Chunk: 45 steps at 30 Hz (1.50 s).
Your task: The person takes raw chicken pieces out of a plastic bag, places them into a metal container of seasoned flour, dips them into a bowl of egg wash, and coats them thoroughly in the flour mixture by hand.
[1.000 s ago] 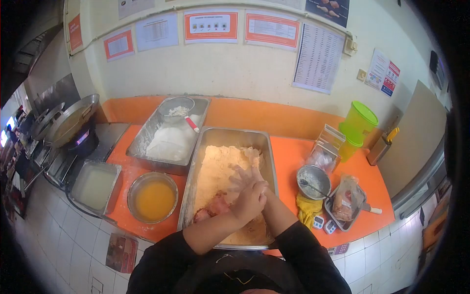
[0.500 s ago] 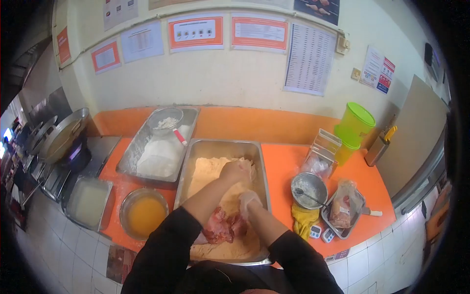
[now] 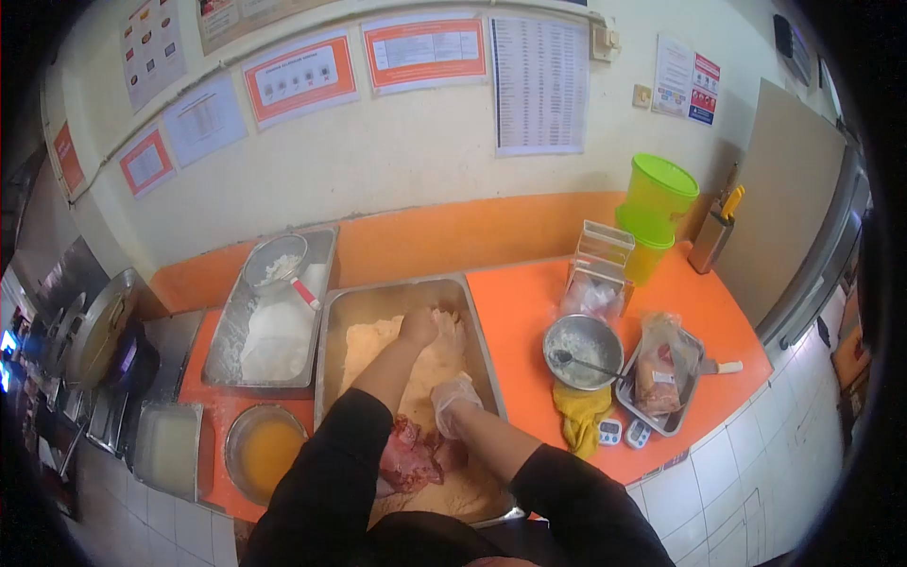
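Note:
A deep metal tray (image 3: 491, 378) of pale orange breading flour (image 3: 373, 345) lies in front of me. My left hand (image 3: 423, 327) reaches to its far end, fingers curled down beside a pale, flour-coated lump (image 3: 452, 338) that looks like meat. What the fingers hold is hidden. My right hand (image 3: 455, 401), in a clear plastic glove, is low over the flour near the tray's right side, its fingers mostly hidden. Just below it, dark red raw meat (image 3: 408, 457) rests on the flour, partly behind my left sleeve.
Left of the tray stand a pan of white flour (image 3: 276, 345) with a sieve (image 3: 276, 260), and a bowl of orange liquid (image 3: 266, 455). To the right are a metal bowl with a spoon (image 3: 583, 348), a yellow cloth (image 3: 579, 416), timers (image 3: 610, 433) and bagged meat (image 3: 659, 383).
The camera view has turned, moving the wall and table leftward in the picture. My left hand stays at the tray's far end; my right hand remains beside the raw meat.

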Each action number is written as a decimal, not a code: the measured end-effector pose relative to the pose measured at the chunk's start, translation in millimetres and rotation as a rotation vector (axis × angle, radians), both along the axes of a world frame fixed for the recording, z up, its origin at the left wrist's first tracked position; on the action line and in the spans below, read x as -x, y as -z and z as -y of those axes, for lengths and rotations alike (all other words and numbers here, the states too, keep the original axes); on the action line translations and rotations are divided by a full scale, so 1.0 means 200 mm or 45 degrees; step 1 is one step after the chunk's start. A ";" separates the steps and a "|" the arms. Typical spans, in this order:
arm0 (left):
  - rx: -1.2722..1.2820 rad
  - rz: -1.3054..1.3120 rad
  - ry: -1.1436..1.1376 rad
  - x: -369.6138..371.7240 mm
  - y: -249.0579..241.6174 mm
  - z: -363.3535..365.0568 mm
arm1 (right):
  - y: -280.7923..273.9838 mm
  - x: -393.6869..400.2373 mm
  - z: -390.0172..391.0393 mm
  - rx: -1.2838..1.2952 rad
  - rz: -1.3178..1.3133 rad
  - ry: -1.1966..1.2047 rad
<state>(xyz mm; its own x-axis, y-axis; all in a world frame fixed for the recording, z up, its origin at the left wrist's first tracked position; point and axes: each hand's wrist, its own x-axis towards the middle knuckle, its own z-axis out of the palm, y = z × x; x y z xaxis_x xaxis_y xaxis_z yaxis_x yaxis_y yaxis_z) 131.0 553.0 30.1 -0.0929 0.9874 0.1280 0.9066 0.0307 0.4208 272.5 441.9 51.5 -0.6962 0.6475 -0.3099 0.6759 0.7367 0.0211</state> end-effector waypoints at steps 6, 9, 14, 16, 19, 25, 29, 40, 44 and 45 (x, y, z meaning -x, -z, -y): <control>-0.343 -0.495 0.252 -0.21 0.03 0.17 | 0.12 0.05 0.02 -0.018 -0.309 0.115; -0.014 -0.509 0.218 -0.21 -0.05 0.17 | -0.07 -0.02 0.04 0.077 -0.091 -0.002; -0.326 0.157 -0.161 0.07 -0.08 -0.07 | -0.15 -0.05 0.01 0.000 0.033 -0.026; -0.350 0.432 -0.139 0.15 -0.26 0.01 | -0.15 -0.04 0.01 -0.126 0.011 -0.030; -0.404 0.590 -0.013 0.22 -0.37 0.15 | 0.15 0.04 -0.08 0.081 -0.799 0.606; -0.143 0.555 0.123 0.17 -0.45 0.55 | 0.10 0.00 -0.08 0.370 -1.188 0.695; -0.161 0.406 0.053 0.20 -0.43 0.71 | 0.00 -0.03 -0.04 -0.249 -0.543 -0.069; -1.178 -0.445 -0.220 0.11 -0.57 1.07 | -0.22 0.11 -0.09 -0.611 -0.301 -0.468; -0.773 0.059 -0.011 -0.02 -0.48 1.15 | -0.56 0.09 0.06 -0.271 -0.453 -0.232; -0.564 0.239 -0.099 -0.03 -0.44 1.15 | -0.58 0.08 0.09 -0.340 -0.309 -0.374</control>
<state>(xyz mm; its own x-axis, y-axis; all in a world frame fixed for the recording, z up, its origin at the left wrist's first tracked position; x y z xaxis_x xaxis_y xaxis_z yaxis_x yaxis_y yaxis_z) 136.5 322.1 118.4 -0.2261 0.8309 0.5084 0.8159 -0.1235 0.5648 256.1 423.8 166.8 -0.8938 0.4471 0.0354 0.4483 0.8879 0.1031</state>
